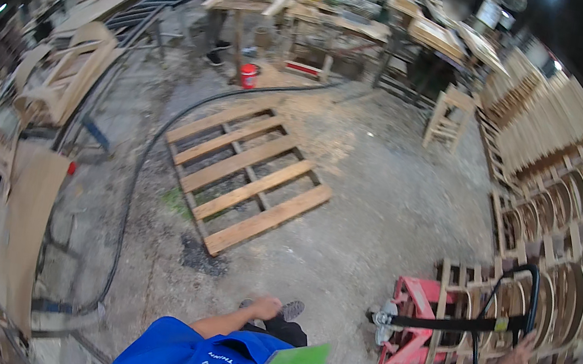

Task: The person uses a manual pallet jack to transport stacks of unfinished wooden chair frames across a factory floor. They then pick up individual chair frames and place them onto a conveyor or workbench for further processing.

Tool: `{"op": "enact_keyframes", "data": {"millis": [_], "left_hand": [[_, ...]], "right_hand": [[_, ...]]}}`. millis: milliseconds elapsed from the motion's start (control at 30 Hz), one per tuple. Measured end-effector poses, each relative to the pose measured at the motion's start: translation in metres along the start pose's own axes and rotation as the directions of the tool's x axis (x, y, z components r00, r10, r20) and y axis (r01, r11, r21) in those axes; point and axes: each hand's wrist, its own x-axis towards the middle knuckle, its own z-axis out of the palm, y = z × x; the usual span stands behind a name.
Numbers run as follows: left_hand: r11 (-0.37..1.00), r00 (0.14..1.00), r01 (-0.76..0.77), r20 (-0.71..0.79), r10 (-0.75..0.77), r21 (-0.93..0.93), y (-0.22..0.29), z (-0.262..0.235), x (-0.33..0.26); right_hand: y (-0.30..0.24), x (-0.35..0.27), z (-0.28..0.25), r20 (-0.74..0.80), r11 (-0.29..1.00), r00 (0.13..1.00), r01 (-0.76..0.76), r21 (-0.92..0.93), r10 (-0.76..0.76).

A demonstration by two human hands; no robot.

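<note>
Right hand [515, 356] fingers clamped on pallet jack handle [505, 323] (black loop), left hand [264, 307] loosely curled, empty.

The pallet jack [412, 325] is red, with a black tiller running out to a black loop handle [505, 323]. The tiller lies nearly level, stretched from the red body toward the right hand [514, 357], which grips the lower part of the loop. A small yellow tag sits on the loop just above that hand. The red body stands on the concrete floor, well to the left of the right hand and pushed in under a stack of pale wooden chair frames [518, 294].
</note>
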Motion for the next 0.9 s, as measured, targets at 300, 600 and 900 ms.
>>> {"op": "enact_keyframes", "data": {"millis": [300,600,900], "left_hand": [[0.840,0.890,0.455,-0.141,-0.433,0.295,-0.106,-0.087,-0.093],[0.680,0.599,0.732,-0.439,-0.670,-0.037,-0.170,-0.185,-0.163],[0.871,0.696,0.418,-0.526,-0.489,-0.257,-0.201,-0.236,-0.096]], "right_hand": [[-0.009,0.049,-0.006,-0.368,0.854,0.895,0.386,0.350,-0.254],[-0.243,0.041,-0.062,-0.563,0.609,0.802,0.551,0.570,-0.199],[-0.379,0.004,-0.111,-0.121,0.760,0.886,0.449,0.470,-0.448]]}}
